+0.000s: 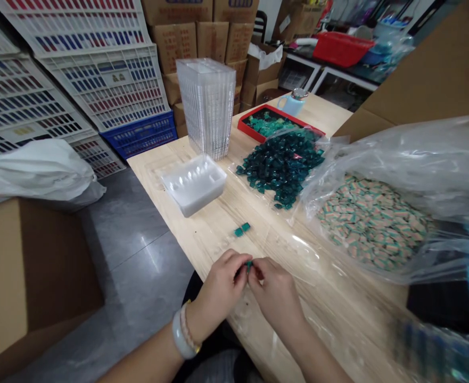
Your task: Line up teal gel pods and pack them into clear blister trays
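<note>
Across my pale wood-grain counter (202, 236), a glossy plastic bag of striped pods (372, 223) slumps beside a heap of dark-green pods (280, 167). My left grip (218, 287) and right grip (276, 298) pinch a small teal pod (249, 265) between them, near two loose pods (242, 229). It's mostly hidden, so I can't make out its long axis.

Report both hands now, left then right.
Left hand: closed, pinching a small teal capsule.
Right hand: closed, pinching the same capsule.
</note>
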Demonstrator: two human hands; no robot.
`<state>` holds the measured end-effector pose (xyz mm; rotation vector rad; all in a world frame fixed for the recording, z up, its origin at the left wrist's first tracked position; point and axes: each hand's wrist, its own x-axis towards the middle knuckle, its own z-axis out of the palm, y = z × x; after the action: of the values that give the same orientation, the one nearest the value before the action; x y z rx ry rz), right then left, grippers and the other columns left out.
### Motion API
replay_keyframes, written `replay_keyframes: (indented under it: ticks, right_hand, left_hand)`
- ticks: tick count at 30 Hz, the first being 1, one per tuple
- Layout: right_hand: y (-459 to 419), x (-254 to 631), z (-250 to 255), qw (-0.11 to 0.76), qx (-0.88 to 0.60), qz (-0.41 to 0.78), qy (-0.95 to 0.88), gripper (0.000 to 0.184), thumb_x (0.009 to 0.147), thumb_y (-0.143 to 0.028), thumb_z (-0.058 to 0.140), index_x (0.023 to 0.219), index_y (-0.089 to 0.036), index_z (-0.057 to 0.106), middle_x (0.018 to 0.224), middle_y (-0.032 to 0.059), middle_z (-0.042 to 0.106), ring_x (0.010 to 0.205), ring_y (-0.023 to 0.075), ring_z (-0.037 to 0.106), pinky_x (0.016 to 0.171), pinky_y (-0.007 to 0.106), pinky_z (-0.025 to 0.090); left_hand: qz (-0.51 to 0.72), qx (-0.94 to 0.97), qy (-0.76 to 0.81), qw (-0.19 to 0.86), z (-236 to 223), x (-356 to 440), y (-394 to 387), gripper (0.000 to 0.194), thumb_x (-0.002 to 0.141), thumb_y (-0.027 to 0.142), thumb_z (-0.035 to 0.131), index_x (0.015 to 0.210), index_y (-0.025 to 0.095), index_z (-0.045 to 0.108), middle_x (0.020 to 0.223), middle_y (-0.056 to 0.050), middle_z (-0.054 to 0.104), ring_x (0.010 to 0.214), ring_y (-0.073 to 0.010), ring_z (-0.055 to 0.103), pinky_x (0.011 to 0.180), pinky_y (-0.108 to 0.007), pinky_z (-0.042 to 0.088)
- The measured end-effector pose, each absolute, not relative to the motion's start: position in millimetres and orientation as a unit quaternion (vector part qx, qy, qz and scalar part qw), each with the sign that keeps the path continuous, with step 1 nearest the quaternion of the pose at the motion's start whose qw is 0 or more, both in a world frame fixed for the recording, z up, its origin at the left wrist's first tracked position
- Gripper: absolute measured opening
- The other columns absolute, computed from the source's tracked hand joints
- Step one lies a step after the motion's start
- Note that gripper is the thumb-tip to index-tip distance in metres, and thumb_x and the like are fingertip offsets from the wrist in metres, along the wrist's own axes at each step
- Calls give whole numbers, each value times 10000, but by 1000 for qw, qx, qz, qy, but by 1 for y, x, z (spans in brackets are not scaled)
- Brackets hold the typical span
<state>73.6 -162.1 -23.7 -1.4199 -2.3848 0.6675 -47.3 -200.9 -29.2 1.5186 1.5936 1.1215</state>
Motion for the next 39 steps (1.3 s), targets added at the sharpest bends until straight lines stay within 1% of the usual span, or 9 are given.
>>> replay_keyframes:
  ticks: [6, 9, 12, 17, 25, 27, 29, 33, 39]
  right_hand:
    - [-158, 76, -16, 112, -495, 347, -789, 159, 752, -186, 445, 653, -164, 568, 580, 7, 557, 546, 130, 511, 512, 238, 359]
    - [-157, 79, -15, 176, -448, 432, -763, 156, 786, -249, 451, 781, -168, 584, 684, 20, 584, 625, 125, 536, 576, 238, 411]
    - [-156, 80, -23, 230, -373, 517, -735, 214, 781, -257, 491, 976, -200, 561, 864, 36, 582, 787, 132, 552, 707, 261, 442]
    - [-151, 66, -36, 271, -367, 589, -667, 224, 773, -254, 516, 989, -223, 568, 899, 38, 553, 827, 140, 560, 715, 284, 465]
    - [-137, 46, -32, 278, -380, 485, -737, 203, 794, -259, 476, 955, -200, 585, 874, 51, 573, 792, 142, 551, 676, 276, 455]
    - [-122, 43, -29, 230, -351, 391, -819, 194, 800, -239, 467, 944, -186, 584, 869, 62, 574, 788, 151, 535, 687, 288, 431]
    - [-104, 37, -26, 126, -296, 257, -911, 158, 787, -209, 485, 883, -171, 605, 830, 73, 575, 810, 176, 507, 718, 315, 387]
    - [-74, 20, -30, -67, -157, 91, -981, 107, 760, -162, 512, 749, -159, 618, 765, 73, 569, 820, 194, 465, 713, 321, 315]
    - [-66, 21, -43, -66, -136, 124, -981, 119, 745, -199, 544, 839, -180, 613, 820, 55, 573, 867, 189, 456, 757, 325, 302]
  left_hand:
    - [375, 584, 624, 360, -30, -52, -202, 272, 716, 65, 437, 892, 188, 603, 828, -37, 544, 757, -138, 513, 695, -258, 421]
    - [411, 525, 618, 417, -32, -55, -202, 159, 752, 156, 451, 801, 160, 602, 763, -32, 575, 729, -137, 519, 686, -255, 410]
    - [461, 410, 603, 506, -38, -57, -202, 234, 796, 256, 404, 687, 135, 573, 589, 2, 531, 570, -99, 477, 564, -216, 389]
    - [513, 326, 595, 526, -49, -60, -198, 196, 759, 283, 468, 703, 124, 569, 565, 25, 483, 501, -64, 406, 490, -185, 334]
    - [560, 332, 623, 433, -53, -73, -191, 118, 747, 218, 481, 797, 143, 556, 729, -14, 555, 695, -110, 507, 682, -243, 405]
    - [556, 354, 650, 379, -56, -80, -192, 196, 725, 138, 462, 906, 153, 535, 824, -26, 541, 781, -121, 504, 748, -262, 396]
    - [563, 352, 661, 349, -62, -87, -193, 341, 666, 45, 431, 986, 155, 479, 888, -31, 511, 844, -124, 491, 790, -273, 386]
    - [538, 356, 653, 395, -76, -92, -194, 370, 626, -2, 378, 951, 145, 474, 856, -28, 520, 808, -121, 502, 770, -286, 402]
    - [530, 327, 636, 456, -78, -96, -193, 250, 692, 127, 499, 941, 138, 524, 834, -40, 567, 743, -121, 525, 710, -280, 434]
